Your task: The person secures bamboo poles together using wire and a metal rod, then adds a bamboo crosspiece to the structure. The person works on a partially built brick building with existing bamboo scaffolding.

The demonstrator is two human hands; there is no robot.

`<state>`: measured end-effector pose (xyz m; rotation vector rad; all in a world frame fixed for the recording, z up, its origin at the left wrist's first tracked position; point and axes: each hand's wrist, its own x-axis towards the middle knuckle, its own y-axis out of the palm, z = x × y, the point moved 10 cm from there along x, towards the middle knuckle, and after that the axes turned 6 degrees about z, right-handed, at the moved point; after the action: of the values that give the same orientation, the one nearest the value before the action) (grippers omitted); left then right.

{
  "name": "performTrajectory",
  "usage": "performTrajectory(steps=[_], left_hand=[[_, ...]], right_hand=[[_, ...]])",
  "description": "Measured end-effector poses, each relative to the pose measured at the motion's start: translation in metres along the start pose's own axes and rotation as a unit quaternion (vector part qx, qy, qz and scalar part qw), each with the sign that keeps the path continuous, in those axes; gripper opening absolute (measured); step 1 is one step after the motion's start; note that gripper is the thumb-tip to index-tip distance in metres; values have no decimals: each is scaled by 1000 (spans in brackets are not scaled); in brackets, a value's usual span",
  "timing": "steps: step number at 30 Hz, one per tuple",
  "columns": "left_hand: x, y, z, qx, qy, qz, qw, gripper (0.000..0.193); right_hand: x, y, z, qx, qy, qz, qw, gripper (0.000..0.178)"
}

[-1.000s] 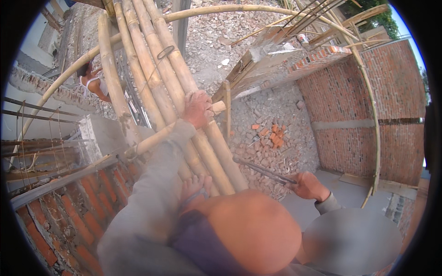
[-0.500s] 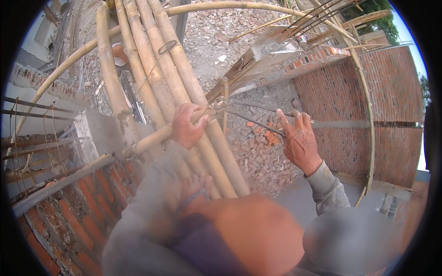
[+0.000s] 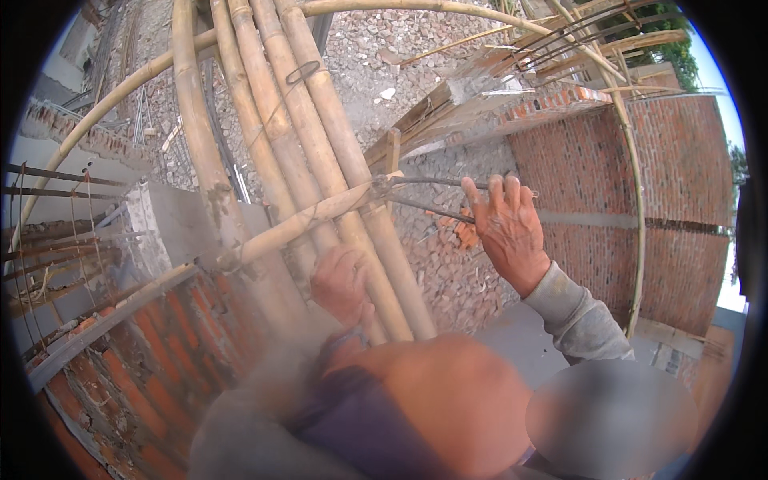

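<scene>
My right hand (image 3: 510,232) grips the long dark handles of a pair of pincers (image 3: 428,182). The jaws rest at the end of a short crosswise bamboo pole (image 3: 304,218), which lies over several long bamboo poles (image 3: 326,132). My left hand (image 3: 342,280), a little blurred, is low over the long poles, below the crosswise one. Its fingers look curled in, and whatever they may hold is hidden. A loop of wire (image 3: 302,73) sits on the long poles farther off. My bent knee (image 3: 448,392) fills the lower middle.
A rough brick wall (image 3: 136,376) with a plank-edged top is at the lower left, beside a concrete block (image 3: 156,228) and rebar (image 3: 64,192). Brick rubble (image 3: 456,296) lies far below. A tall brick wall (image 3: 680,160) stands at the right, with a thin curved pole (image 3: 632,160) before it.
My left hand has let go of the crosswise pole and moved down toward me. My right hand has shifted slightly left with the pincers, whose handles are closer together.
</scene>
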<state>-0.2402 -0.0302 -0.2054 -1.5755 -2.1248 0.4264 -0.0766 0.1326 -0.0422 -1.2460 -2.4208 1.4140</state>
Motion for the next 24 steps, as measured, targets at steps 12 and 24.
performTrajectory(steps=[12, 24], left_hand=[[99, -16, 56, 255, 18, 151, 955, 97], [95, -11, 64, 240, 4, 151, 959, 104]], right_hand=[[20, 74, -27, 237, -64, 133, 960, 32], [48, 21, -10, 231, -204, 174, 935, 49]])
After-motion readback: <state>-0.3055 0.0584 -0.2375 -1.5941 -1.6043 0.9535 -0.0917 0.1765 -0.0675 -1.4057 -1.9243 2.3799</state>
